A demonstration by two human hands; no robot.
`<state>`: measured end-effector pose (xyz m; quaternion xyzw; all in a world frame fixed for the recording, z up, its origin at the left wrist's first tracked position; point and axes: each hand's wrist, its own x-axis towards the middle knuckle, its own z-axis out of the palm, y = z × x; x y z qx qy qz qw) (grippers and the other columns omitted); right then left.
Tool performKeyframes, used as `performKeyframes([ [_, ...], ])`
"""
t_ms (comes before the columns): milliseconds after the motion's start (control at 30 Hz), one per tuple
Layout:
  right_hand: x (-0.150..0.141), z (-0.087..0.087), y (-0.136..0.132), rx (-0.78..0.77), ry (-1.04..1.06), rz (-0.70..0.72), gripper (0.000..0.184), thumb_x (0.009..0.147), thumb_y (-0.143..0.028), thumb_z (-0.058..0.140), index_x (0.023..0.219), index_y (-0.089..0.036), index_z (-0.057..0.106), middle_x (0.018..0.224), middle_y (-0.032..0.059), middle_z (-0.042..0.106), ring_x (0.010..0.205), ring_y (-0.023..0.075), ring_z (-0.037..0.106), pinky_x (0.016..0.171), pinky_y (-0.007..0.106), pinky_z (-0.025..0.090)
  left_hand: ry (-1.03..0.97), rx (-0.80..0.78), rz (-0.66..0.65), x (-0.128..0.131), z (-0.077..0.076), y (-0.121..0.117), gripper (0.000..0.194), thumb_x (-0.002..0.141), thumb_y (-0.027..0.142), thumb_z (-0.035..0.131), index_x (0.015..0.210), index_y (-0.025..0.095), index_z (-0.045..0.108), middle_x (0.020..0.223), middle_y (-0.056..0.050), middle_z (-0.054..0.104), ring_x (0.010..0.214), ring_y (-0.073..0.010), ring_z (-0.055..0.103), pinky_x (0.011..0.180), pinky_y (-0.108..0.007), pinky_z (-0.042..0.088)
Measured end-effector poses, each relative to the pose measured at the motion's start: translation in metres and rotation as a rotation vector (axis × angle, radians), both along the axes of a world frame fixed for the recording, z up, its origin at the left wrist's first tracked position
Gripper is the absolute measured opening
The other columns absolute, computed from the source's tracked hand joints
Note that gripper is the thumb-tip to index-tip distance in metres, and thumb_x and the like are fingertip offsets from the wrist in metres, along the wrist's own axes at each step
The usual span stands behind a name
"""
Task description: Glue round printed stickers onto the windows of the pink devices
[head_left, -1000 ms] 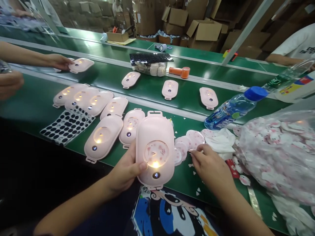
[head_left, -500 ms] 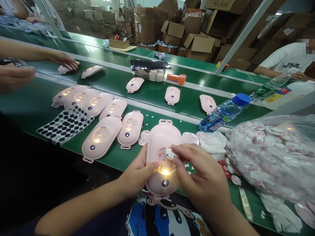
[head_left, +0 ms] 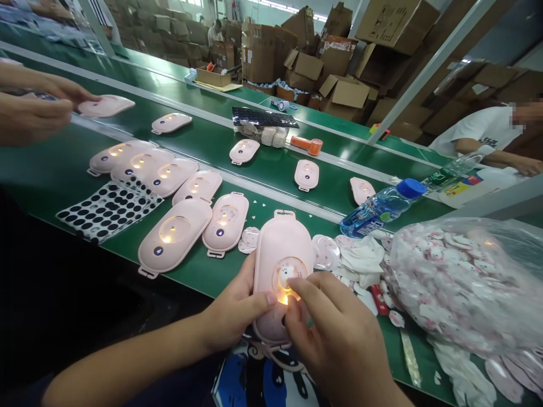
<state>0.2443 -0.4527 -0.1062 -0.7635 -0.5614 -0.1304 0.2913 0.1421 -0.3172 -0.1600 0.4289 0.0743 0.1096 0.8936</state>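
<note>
Glowing at its round window, a pink case is grasped in the left hand, its thumb laid across the front and its other fingers mostly hidden behind. A small cat-face piece is set against that window and touched by the bent fingers of the right hand; whether it is pinched or only pressed cannot be told. From there, two near cases are seen between nine and eleven o'clock, and four row cases at ten, beside a black-dotted sheet. At two o'clock, round discs are scattered near a blue-capped bottle. At three, white pieces are packed in a clear bag. At ten, farther off, another case is touched by a co-worker's hand.
</note>
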Motion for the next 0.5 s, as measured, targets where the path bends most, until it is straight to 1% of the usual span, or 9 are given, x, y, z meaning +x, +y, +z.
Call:
performKeyframes([
  [67,0.0017,-0.0003,0.0012,0.022,0.035,0.015,0.019,0.088,-0.011,0.052,0.099,-0.015,0.067,0.083,0.0074,0.062,0.074,0.0192,0.058,0.06,0.032,0.046,-0.008,-0.003,-0.015,-0.0003,0.0006,0.0002,0.065,0.087,0.03,0.068,0.143,0.029,0.037,0.137,-0.008,0.056,0.126,-0.0299,0.053,0.101,-0.041,0.046],
  [200,0.0028,-0.0006,0.002,0.052,0.041,0.054,0.025,0.088,-0.01,0.054,0.109,-0.016,0.066,0.099,0.0095,0.065,0.087,0.0215,0.057,0.072,0.036,0.047,0.013,0.06,0.003,-0.0013,0.0012,0.0006,0.059,0.086,0.032,0.07,0.138,0.027,0.042,0.137,-0.008,0.056,0.129,-0.0289,0.05,0.102,-0.037,0.044],
  [333,0.0012,-0.0002,0.0008,0.05,0.031,0.064,0.019,0.088,-0.011,0.055,0.101,-0.015,0.068,0.103,0.0089,0.066,0.092,0.022,0.056,0.079,0.038,0.044,0.016,0.069,0.003,-0.0032,0.001,0.0003,0.06,0.086,0.033,0.069,0.139,0.028,0.041,0.138,-0.008,0.056,0.129,-0.0288,0.051,0.101,-0.037,0.044],
  [500,-0.0003,-0.0021,-0.0015,0.047,-0.002,0.069,0.017,0.093,-0.014,0.054,0.102,-0.018,0.068,0.106,0.0049,0.068,0.094,0.0208,0.055,0.084,0.037,0.04,0.002,0.088,0.003,-0.0044,0.0037,-0.0004,0.061,0.087,0.032,0.068,0.142,0.029,0.039,0.14,-0.007,0.055,0.13,-0.0278,0.05,0.104,-0.037,0.042],
])
